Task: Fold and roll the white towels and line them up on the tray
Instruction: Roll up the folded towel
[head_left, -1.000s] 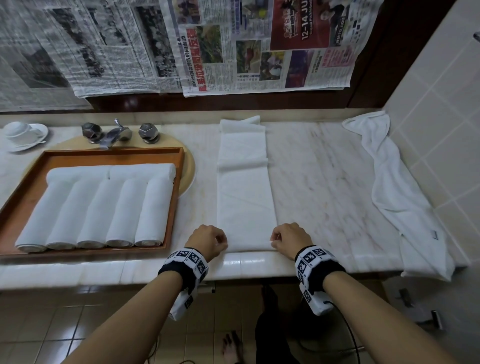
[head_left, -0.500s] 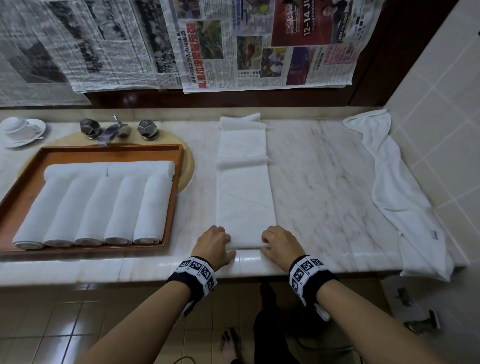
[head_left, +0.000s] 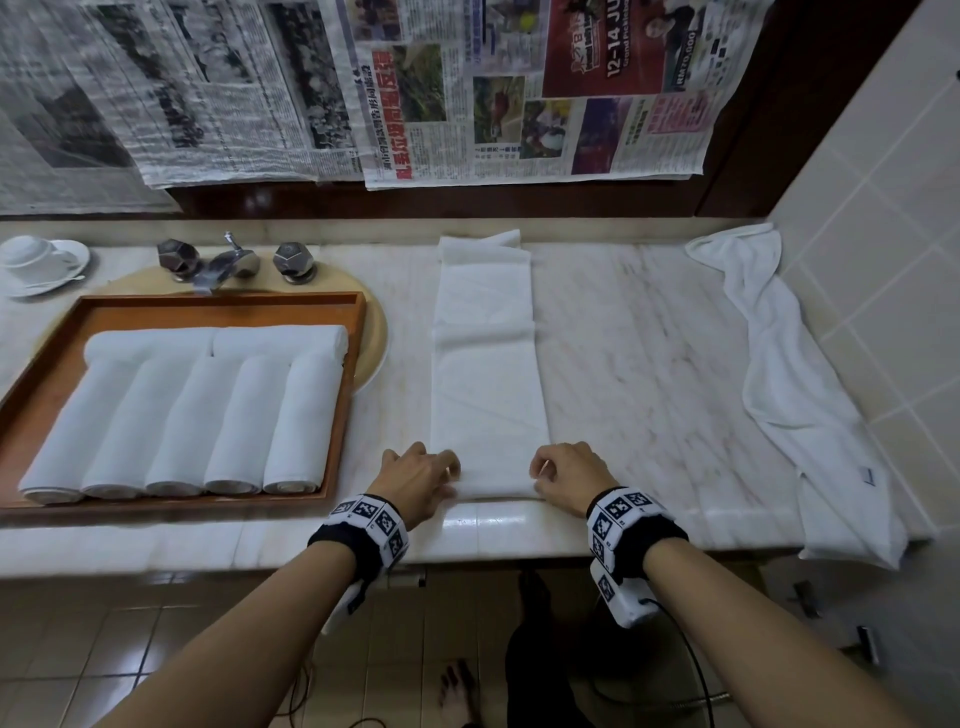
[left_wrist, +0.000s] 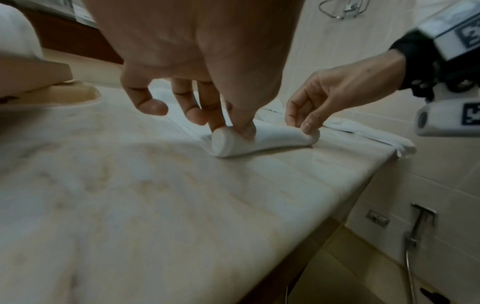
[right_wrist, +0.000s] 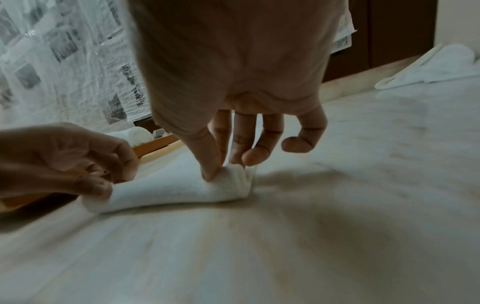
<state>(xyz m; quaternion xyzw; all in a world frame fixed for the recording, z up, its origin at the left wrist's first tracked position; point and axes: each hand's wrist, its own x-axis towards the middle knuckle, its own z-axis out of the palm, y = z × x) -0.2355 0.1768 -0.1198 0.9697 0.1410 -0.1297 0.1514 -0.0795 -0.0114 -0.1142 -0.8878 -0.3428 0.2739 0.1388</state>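
Two hands at near end of long folded white towel (head_left: 487, 374) on pale marble counter (head_left: 649, 332); flat a second ago, end now turned into small roll. Left hand (head_left: 418, 480) and right hand (head_left: 563, 475) fingers curled, roll ends pinched. Rolling just begun; seven rolled white towels (head_left: 197, 415) already lined in brown wooden tray (head_left: 349, 374)

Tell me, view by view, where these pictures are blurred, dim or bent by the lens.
Head view: dim but fairly sharp; wide lens bows the counter edge and tray. Left wrist view: near counter smeared, left hand looms large and soft; the towel roll is clearer. Right wrist view: darkest, right hand in shadow, counter streaked with blur.
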